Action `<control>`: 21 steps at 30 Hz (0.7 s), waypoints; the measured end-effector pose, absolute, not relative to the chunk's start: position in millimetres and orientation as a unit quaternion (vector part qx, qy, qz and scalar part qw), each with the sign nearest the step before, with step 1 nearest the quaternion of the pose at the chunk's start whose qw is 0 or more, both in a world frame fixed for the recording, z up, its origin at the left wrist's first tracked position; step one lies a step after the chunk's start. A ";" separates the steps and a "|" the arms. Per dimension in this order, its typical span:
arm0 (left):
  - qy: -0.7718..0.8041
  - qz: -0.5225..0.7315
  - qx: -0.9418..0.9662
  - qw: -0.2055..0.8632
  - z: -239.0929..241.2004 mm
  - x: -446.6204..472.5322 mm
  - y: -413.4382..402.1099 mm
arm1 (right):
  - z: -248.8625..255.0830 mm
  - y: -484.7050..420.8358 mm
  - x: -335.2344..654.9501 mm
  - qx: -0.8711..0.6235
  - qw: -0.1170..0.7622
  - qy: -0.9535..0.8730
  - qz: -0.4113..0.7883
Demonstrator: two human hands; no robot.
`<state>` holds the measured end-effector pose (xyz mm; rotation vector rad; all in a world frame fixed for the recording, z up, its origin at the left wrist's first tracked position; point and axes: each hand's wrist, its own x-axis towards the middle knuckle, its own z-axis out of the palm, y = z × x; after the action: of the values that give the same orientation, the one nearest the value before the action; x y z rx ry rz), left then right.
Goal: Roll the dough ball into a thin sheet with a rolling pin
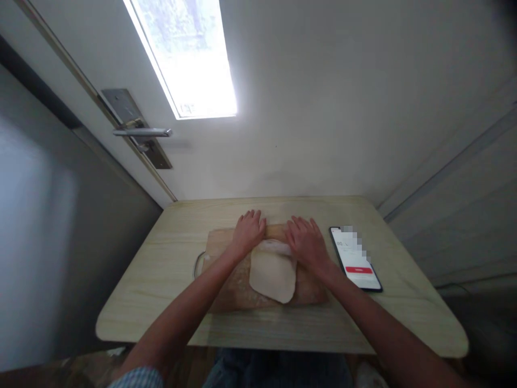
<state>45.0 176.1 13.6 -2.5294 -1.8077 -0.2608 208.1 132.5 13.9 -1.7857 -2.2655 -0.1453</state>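
Observation:
A wooden rolling pin (pixel 276 232) lies crosswise near the far edge of a wooden cutting board (pixel 236 293). My left hand (pixel 249 233) is closed over the pin's left part, and my right hand (pixel 306 241) over its right part; only the middle of the pin shows between them. On the board, just nearer to me than the pin, spreads a flat, pale sheet of dough (pixel 273 275) with rounded corners. A whitish, floury band crosses the dough's far end. My right wrist is beside the dough's right edge.
A phone (pixel 357 261) with a lit screen lies on the light wooden table (pixel 161 269), right of the board. A metal ring handle (pixel 196 264) sticks out at the board's left. Behind the table stands a white door with a metal handle (pixel 143 132) and a bright window.

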 end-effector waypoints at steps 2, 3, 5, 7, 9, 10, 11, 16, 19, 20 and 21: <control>-0.583 -0.085 -0.808 0.017 12.7 40.9 162.1 | 15.2 113.3 206.1 -0.603 0.110 -0.788 -0.048; -0.585 -0.086 -0.806 0.021 11.7 38.7 153.7 | 15.1 104.0 204.6 -0.604 0.106 -0.789 -0.051; -0.585 -0.087 -0.805 0.032 9.6 34.6 134.8 | 13.8 87.7 201.2 -0.607 0.104 -0.786 -0.062; -0.590 -0.083 -0.802 0.043 7.8 31.5 115.4 | 11.6 75.4 197.9 -0.608 0.108 -0.783 -0.071; -0.602 -0.075 -0.794 0.051 6.8 30.1 98.7 | 8.8 67.2 195.7 -0.613 0.114 -0.778 -0.074; -0.610 -0.071 -0.787 0.055 6.5 30.1 92.2 | 7.4 64.6 195.2 -0.615 0.116 -0.776 -0.073; -0.619 -0.070 -0.780 0.059 6.2 30.5 87.4 | 6.1 63.0 195.0 -0.617 0.117 -0.775 -0.071; -0.640 -0.079 -0.762 0.060 6.4 35.0 91.8 | 2.3 73.9 195.7 -0.618 0.109 -0.776 -0.062; -0.639 -0.086 -0.763 0.052 7.6 37.7 111.3 | 2.4 93.5 194.7 -0.628 0.100 -0.770 -0.058; -0.640 -0.086 -0.762 0.048 7.9 38.5 118.6 | 2.5 101.0 194.3 -0.630 0.096 -0.769 -0.055; -0.641 -0.085 -0.762 0.044 8.2 39.2 125.8 | 2.5 108.5 194.1 -0.631 0.091 -0.769 -0.051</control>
<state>39.2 125.8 8.2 -2.3283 -1.9581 -0.2592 194.1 108.5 2.5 -1.8759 -2.2849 -0.1527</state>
